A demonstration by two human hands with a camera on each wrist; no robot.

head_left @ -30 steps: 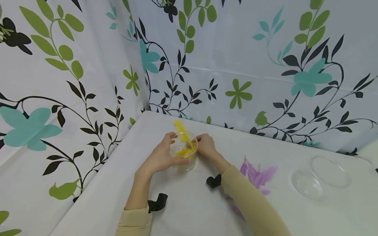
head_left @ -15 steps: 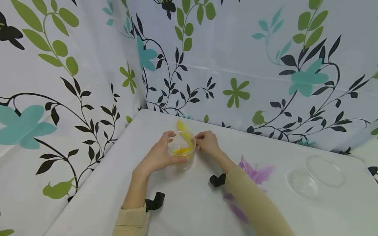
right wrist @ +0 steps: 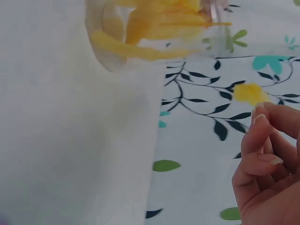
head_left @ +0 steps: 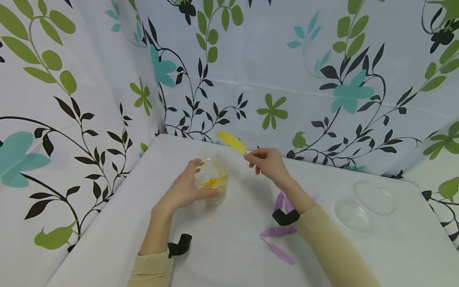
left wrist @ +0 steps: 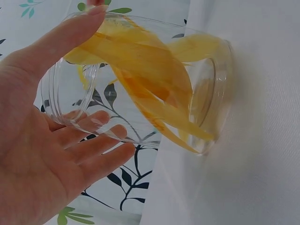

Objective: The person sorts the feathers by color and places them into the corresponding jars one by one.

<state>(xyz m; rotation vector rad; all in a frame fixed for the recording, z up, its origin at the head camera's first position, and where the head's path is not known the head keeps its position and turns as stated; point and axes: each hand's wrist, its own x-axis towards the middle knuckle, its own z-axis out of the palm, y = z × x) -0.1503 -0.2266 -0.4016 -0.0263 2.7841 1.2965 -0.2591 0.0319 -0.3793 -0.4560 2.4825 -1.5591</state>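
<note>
My left hand [head_left: 183, 187] holds a clear plastic jar [head_left: 216, 195] upright on the table, thumb on one side and fingers round the other. Inside the jar lie several yellow and orange feathers [left wrist: 145, 65], seen closely in the left wrist view. To the right of the jar and above the table, my right hand [head_left: 269, 165] pinches a yellow feather [head_left: 232, 141] between thumb and fingertips. The feather points up and left, apart from the jar's rim. In the right wrist view only part of this yellow feather [right wrist: 251, 93] shows beyond the fingertips.
Purple feathers [head_left: 277, 252] lie on the white table [head_left: 222, 255], partly hidden by the right forearm. A clear round lid or dish [head_left: 350, 215] and a clear ring-like piece [head_left: 374, 198] lie to the right. A patterned curtain [head_left: 247, 75] hangs behind the table.
My right hand has moved from the jar's rim up and to the right, bringing a yellow feather out of the jar. The left hand still holds the jar in place.
</note>
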